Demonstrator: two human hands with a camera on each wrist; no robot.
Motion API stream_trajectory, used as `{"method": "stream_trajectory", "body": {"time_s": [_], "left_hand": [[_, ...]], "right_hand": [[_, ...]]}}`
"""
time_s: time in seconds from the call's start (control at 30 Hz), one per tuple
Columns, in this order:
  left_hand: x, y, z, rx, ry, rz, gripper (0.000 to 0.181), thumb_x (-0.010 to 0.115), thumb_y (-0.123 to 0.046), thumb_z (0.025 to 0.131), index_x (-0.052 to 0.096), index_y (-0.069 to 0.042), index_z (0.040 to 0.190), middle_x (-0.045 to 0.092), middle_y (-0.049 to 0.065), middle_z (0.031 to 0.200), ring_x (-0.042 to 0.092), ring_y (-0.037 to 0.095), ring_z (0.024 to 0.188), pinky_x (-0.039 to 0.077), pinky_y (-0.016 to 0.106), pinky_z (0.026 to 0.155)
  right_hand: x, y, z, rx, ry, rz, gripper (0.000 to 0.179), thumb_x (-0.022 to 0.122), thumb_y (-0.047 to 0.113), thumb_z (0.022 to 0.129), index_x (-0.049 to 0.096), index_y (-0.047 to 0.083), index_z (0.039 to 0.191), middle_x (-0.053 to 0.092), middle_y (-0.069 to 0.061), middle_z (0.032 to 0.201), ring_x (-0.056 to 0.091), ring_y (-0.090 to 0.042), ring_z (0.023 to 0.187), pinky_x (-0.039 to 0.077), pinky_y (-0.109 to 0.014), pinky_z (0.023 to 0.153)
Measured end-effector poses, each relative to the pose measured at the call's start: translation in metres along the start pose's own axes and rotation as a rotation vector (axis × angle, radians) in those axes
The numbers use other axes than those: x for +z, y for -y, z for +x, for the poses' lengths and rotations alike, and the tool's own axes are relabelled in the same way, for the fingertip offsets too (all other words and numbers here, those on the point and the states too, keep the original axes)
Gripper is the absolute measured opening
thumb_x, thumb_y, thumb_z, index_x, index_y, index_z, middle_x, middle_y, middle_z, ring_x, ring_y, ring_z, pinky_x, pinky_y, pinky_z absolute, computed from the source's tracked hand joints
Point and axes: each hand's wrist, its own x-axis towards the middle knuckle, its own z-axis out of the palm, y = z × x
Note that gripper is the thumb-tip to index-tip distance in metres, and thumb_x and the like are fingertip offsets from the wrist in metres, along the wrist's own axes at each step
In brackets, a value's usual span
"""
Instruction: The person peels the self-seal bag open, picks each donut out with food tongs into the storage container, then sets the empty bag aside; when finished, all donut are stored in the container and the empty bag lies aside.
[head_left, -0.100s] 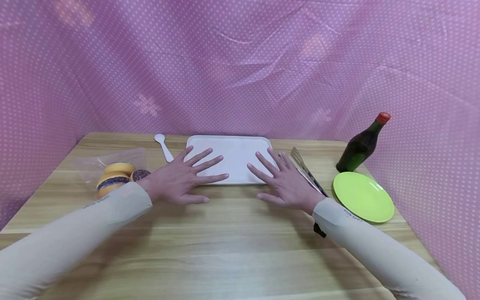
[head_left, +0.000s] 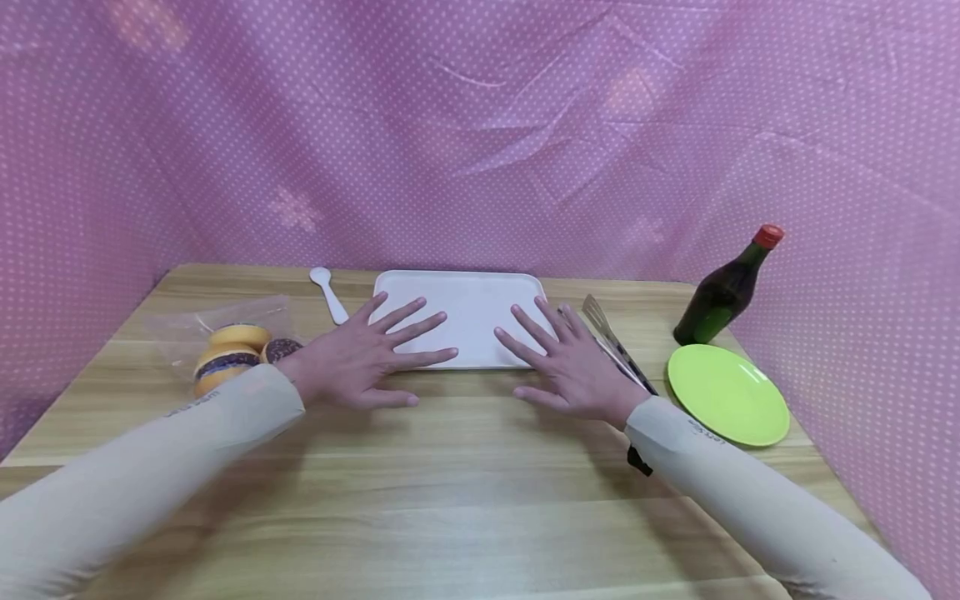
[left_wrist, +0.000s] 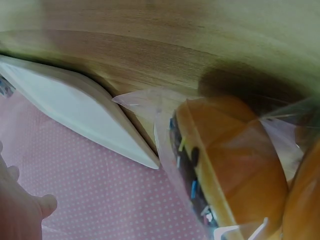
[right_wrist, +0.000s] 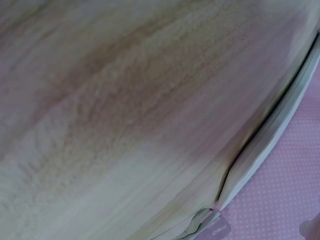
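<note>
My left hand point(head_left: 356, 356) is held palm down with its fingers spread, fingertips over the left part of a white rectangular tray point(head_left: 461, 308). Mirroring it, my right hand point(head_left: 573, 364) spreads its fingers over the tray's right front corner. Neither one holds anything. Beside the left wrist lies a clear plastic bag point(head_left: 262, 310) of doughnuts point(head_left: 238, 336), some with dark sprinkled icing; the left wrist view shows one doughnut point(left_wrist: 230, 155) up close. Metal tongs or a slotted turner with a dark handle point(head_left: 618, 342) lie partly hidden behind the right hand.
A white spoon point(head_left: 328, 296) lies left of the tray. At the right, a dark green bottle with a red cap point(head_left: 723, 292) stands behind a lime-green plate point(head_left: 727, 394). A pink dotted cloth point(head_left: 480, 142) hangs behind and along both sides of the wooden table point(head_left: 450, 500).
</note>
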Motion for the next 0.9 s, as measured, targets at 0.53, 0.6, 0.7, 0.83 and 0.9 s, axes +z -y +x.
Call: {"method": "stream_trajectory", "body": {"time_s": [0.53, 0.6, 0.7, 0.83, 0.9], "left_hand": [[-0.022, 0.018, -0.018, -0.246, 0.068, -0.125, 0.072, 0.046, -0.067, 0.102, 0.022, -0.044, 0.165, 0.022, 0.006, 0.176, 0.023, 0.038, 0.162, 0.017, 0.07, 0.126], [-0.031, 0.035, -0.035, -0.374, 0.072, -0.195, 0.072, 0.048, -0.064, 0.103, 0.021, -0.041, 0.166, 0.028, 0.011, 0.173, 0.026, 0.042, 0.159, 0.019, 0.071, 0.124], [-0.043, 0.067, -0.07, -0.589, 0.075, -0.332, 0.076, 0.045, -0.059, 0.106, 0.017, -0.027, 0.169, 0.025, 0.024, 0.171, 0.022, 0.051, 0.156, 0.017, 0.076, 0.121], [-0.045, 0.105, -0.117, -0.825, 0.091, -0.454, 0.086, 0.033, -0.059, 0.109, 0.003, -0.004, 0.167, 0.014, 0.042, 0.164, 0.017, 0.068, 0.147, 0.017, 0.085, 0.11], [-0.04, 0.119, -0.137, -0.918, 0.107, -0.47, 0.089, 0.027, -0.059, 0.109, 0.0, 0.004, 0.164, 0.015, 0.049, 0.158, 0.021, 0.072, 0.14, 0.02, 0.087, 0.106]], "right_hand": [[-0.006, 0.005, 0.009, 0.052, 0.046, 0.134, 0.076, 0.029, 0.069, 0.105, 0.008, 0.035, 0.169, 0.003, -0.003, 0.179, 0.005, -0.036, 0.165, 0.018, -0.067, 0.128], [-0.009, 0.01, 0.016, 0.073, 0.056, 0.231, 0.075, 0.035, 0.065, 0.106, 0.007, 0.035, 0.169, 0.006, -0.001, 0.178, 0.01, -0.033, 0.165, 0.017, -0.063, 0.13], [-0.012, 0.019, 0.028, 0.127, 0.068, 0.433, 0.073, 0.04, 0.06, 0.107, 0.01, 0.036, 0.168, 0.013, 0.003, 0.177, 0.017, -0.026, 0.165, 0.019, -0.055, 0.132], [-0.014, 0.035, 0.05, 0.197, 0.037, 0.74, 0.064, 0.051, 0.044, 0.108, 0.031, 0.022, 0.165, 0.039, -0.003, 0.169, 0.041, -0.024, 0.154, 0.036, -0.048, 0.126], [-0.014, 0.045, 0.067, 0.225, 0.027, 0.89, 0.053, 0.057, 0.034, 0.107, 0.048, 0.011, 0.154, 0.056, -0.009, 0.154, 0.056, -0.025, 0.141, 0.046, -0.045, 0.118]]}}
